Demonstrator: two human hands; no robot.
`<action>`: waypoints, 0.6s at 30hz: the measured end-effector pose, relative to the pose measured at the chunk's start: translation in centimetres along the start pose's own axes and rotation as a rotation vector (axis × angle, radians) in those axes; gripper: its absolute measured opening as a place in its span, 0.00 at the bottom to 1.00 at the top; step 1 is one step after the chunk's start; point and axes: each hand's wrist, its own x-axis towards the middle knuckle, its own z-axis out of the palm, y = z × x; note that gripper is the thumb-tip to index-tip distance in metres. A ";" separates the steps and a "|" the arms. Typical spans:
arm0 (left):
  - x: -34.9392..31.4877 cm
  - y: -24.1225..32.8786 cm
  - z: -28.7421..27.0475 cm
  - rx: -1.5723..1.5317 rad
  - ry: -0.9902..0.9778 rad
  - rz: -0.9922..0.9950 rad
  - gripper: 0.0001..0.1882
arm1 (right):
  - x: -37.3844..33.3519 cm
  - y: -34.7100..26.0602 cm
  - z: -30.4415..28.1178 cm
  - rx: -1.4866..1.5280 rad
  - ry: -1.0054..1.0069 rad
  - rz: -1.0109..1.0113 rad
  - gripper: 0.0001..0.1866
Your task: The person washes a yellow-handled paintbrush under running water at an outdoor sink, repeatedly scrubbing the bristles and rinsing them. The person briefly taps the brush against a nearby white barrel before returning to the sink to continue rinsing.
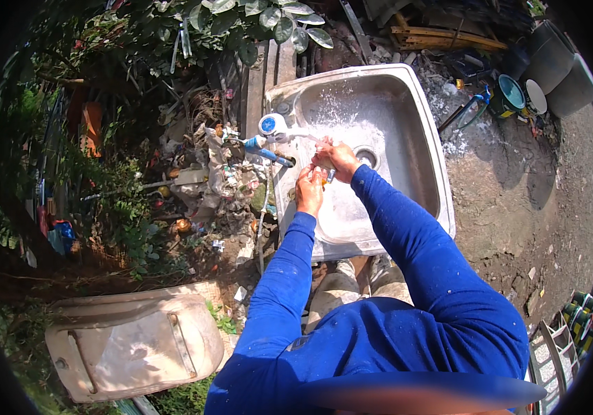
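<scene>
A small object (329, 177), with a yellowish part and a bluish one, is between the two hands over the near-left part of a metal sink (390, 114); it is too small and too covered to name.

In the head view, the left hand (309, 191) comes up from below, its fingers bent and drawn narrow at the object's left side. The right hand (341, 160) reaches across from the right, its fingers curled toward the left ones. Which of them carries the grip I cannot tell, because the fingers overlap and hide the contact.

A white tap (273, 126) with a blue cap stands at the sink's left edge, its spout pointing toward the right hand's fingertips. The hands are probably kept here because the spout reaches this spot and the basin would catch whatever falls. The drain (366, 158) lies just beyond the right hand. A blue pipe (267, 153) slants down to the sink's left ledge, below the tap, likely as part of its supply.

The person stands against the near side of the sink, apparently so that both arms, in blue sleeves (407, 214), can meet over it.
</scene>
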 end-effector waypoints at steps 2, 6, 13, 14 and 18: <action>0.5 -1.5 -0.4 0.038 0.027 0.119 0.17 | 0.3 -0.2 0.2 0.054 -0.099 -0.022 0.07; 1.1 -2.9 -1.1 0.140 0.007 0.179 0.22 | -0.4 -1.1 0.5 0.006 -0.057 -0.128 0.07; 0.7 -0.3 -0.9 0.450 0.144 0.226 0.24 | 0.1 -0.4 -2.8 -0.763 0.403 -0.365 0.24; 0.6 -0.1 -1.1 0.466 0.171 0.216 0.26 | -0.6 0.2 -2.4 -0.946 0.445 -0.423 0.26; -0.2 2.5 -0.9 0.584 0.135 0.142 0.29 | -2.1 1.6 -0.8 -1.331 0.421 -0.597 0.35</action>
